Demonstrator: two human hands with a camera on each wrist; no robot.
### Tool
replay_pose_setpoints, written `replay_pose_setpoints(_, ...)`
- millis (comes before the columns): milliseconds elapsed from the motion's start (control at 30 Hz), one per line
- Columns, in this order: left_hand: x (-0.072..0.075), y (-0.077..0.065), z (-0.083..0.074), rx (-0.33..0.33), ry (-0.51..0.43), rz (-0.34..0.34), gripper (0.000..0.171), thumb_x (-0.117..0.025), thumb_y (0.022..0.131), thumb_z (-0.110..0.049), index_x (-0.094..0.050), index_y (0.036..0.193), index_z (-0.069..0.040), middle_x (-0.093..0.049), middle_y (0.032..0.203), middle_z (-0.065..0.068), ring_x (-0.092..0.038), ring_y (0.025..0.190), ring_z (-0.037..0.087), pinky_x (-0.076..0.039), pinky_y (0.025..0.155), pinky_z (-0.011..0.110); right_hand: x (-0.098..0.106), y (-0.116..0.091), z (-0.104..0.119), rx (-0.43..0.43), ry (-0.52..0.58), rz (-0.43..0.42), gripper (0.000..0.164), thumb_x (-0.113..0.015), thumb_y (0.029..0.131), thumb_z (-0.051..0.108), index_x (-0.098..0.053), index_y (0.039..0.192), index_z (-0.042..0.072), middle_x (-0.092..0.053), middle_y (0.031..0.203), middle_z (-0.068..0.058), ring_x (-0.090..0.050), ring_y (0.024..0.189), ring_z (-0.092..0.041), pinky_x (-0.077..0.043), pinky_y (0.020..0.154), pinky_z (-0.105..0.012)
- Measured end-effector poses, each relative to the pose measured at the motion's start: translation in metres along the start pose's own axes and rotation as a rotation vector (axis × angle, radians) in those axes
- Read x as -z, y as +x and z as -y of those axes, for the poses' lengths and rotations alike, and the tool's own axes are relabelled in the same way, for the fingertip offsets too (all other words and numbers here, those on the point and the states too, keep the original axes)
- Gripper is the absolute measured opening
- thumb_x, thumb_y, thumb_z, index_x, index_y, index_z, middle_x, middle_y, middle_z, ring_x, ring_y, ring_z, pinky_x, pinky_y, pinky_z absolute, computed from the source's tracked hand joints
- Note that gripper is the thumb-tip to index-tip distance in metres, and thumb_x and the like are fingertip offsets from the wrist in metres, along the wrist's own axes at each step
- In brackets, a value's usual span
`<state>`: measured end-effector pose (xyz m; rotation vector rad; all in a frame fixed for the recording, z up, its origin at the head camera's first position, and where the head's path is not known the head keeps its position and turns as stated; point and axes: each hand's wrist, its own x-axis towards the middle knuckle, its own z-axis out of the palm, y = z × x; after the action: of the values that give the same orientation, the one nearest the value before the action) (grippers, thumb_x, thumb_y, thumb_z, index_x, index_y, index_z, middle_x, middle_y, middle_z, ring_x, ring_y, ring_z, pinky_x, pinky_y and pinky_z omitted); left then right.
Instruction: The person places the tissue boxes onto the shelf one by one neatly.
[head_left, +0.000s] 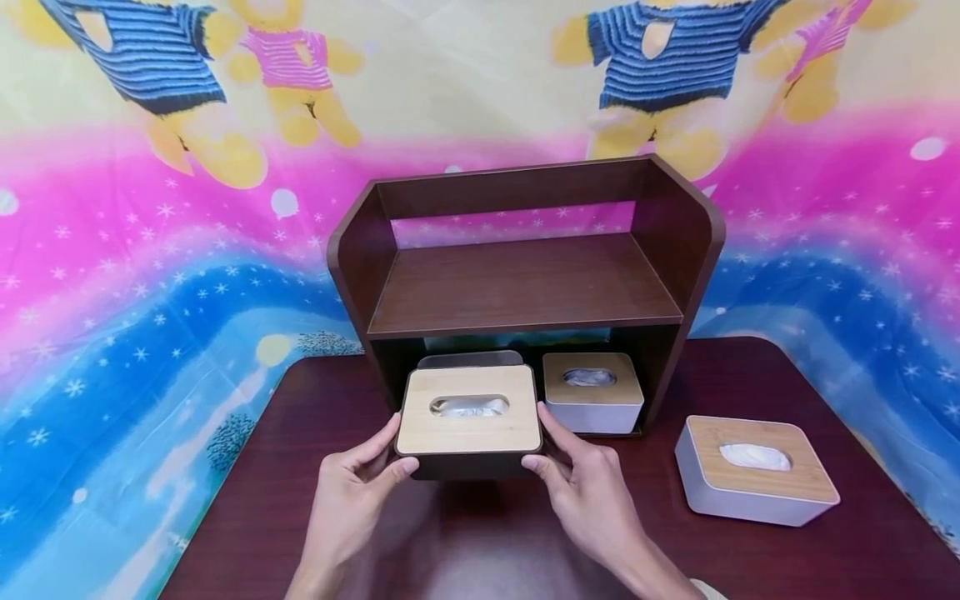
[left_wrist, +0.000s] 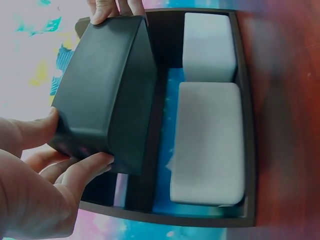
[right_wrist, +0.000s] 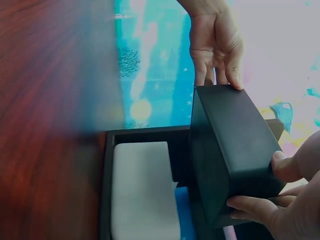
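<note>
A black tissue box with a pale wooden lid and an oval slot is held up in front of the shelf. My left hand grips its left end, thumb on the front side and fingers along the end. At the opposite end my right hand grips it the same way. Seen in the left wrist view, the box's black side is tilted and raised level with the shelf board. A white tissue box with a wooden top stands in the lower compartment at the right. Beside it, another white box is mostly hidden from the head view.
The dark brown two-level shelf stands at the back of the reddish-brown table. One more white tissue box with a wooden lid sits on the table to the right. A patterned cloth hangs behind and around.
</note>
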<state>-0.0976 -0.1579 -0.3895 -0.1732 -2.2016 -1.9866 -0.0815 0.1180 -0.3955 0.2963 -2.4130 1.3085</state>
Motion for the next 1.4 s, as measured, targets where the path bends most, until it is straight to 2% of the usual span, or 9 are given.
replay_pose_setpoints(100,0.004,0.001,-0.007,-0.01,0.004,-0.006,0.059,-0.082,0.089,0.007,-0.063,0.144,0.004,-0.061,0.15,0.019,-0.063,0.125,-0.001,-0.058,0.095,0.017,0.002,0.004,0.008,-0.032,0.038,0.028,0.066,-0.085,0.093,0.017,-0.06,0.153,0.01,-0.072,0.08,-0.003,-0.033,0.05,0.009,-0.046,0.06,-0.018)
replay_pose_setpoints(233,0.01,0.003,-0.018,-0.022,-0.005,-0.017,0.059,-0.081,0.089,0.008,-0.063,0.145,0.003,-0.062,0.148,0.021,-0.064,0.124,-0.002,-0.059,0.094,0.017,0.002,0.008,0.017,-0.034,0.086,0.046,0.067,-0.084,0.094,0.018,-0.058,0.155,0.011,-0.079,0.117,-0.02,-0.071,0.07,0.007,-0.049,0.06,-0.017)
replay_pose_setpoints(333,0.015,0.005,-0.026,-0.027,-0.015,-0.018,0.059,-0.081,0.089,0.009,-0.063,0.145,0.003,-0.061,0.148,0.021,-0.065,0.124,-0.001,-0.059,0.094,0.018,0.002,0.01,0.023,-0.003,0.102,0.044,0.067,-0.084,0.095,0.019,-0.057,0.155,0.008,-0.072,0.137,-0.02,-0.076,0.104,-0.008,-0.062,0.078,-0.021)
replay_pose_setpoints(500,0.022,0.007,-0.037,-0.024,-0.013,-0.013,0.06,-0.081,0.09,0.007,-0.062,0.147,0.001,-0.06,0.151,0.019,-0.066,0.124,-0.002,-0.06,0.093,0.019,0.004,0.015,0.033,0.032,0.126,0.046,0.067,-0.083,0.095,0.016,-0.056,0.154,0.002,-0.07,0.139,-0.019,-0.074,0.116,-0.019,-0.064,0.093,-0.033)
replay_pose_setpoints(733,0.027,0.01,-0.053,-0.026,0.006,-0.021,0.061,-0.082,0.09,0.005,-0.062,0.147,0.0,-0.06,0.152,0.018,-0.068,0.123,-0.002,-0.06,0.094,0.019,0.011,0.022,0.046,0.08,0.042,0.014,0.066,-0.085,0.093,0.018,-0.059,0.152,0.004,-0.083,0.111,-0.012,-0.078,0.085,0.0,-0.061,0.072,-0.021)
replay_pose_setpoints(967,0.031,0.013,-0.067,-0.029,0.043,-0.013,0.061,-0.082,0.093,0.0,-0.06,0.149,-0.003,-0.058,0.155,0.016,-0.065,0.125,-0.005,-0.059,0.094,0.017,0.018,0.029,0.056,0.095,0.015,0.018,0.067,-0.084,0.094,0.02,-0.058,0.154,0.007,-0.082,0.099,-0.012,-0.053,0.06,0.008,-0.042,0.053,-0.019)
replay_pose_setpoints(1067,0.031,0.014,-0.073,-0.028,0.05,-0.021,0.06,-0.083,0.093,-0.002,-0.061,0.149,-0.006,-0.059,0.155,0.014,-0.066,0.124,-0.006,-0.061,0.092,0.018,0.021,0.033,0.061,0.094,-0.018,0.019,0.067,-0.084,0.095,0.023,-0.058,0.155,0.011,-0.057,0.062,0.008,-0.027,0.048,0.005,-0.035,0.048,-0.021)
replay_pose_setpoints(1200,0.032,0.016,-0.081,-0.033,0.067,-0.022,0.061,-0.083,0.093,-0.003,-0.06,0.149,-0.005,-0.06,0.154,0.014,-0.068,0.122,-0.005,-0.061,0.093,0.018,0.026,0.038,0.067,0.133,-0.049,-0.001,0.065,-0.084,0.095,0.025,-0.06,0.154,0.012,-0.025,0.056,0.018,-0.019,0.046,0.007,-0.033,0.046,-0.022)
replay_pose_setpoints(1400,0.033,0.02,-0.092,-0.046,0.118,-0.009,0.058,-0.081,0.096,-0.007,-0.061,0.151,-0.01,-0.062,0.154,0.014,-0.071,0.119,-0.004,-0.059,0.095,0.017,0.031,0.046,0.072,0.176,-0.063,-0.005,0.066,-0.084,0.095,0.023,-0.059,0.153,0.007,-0.042,0.06,0.014,-0.021,0.048,0.005,-0.032,0.045,-0.021)
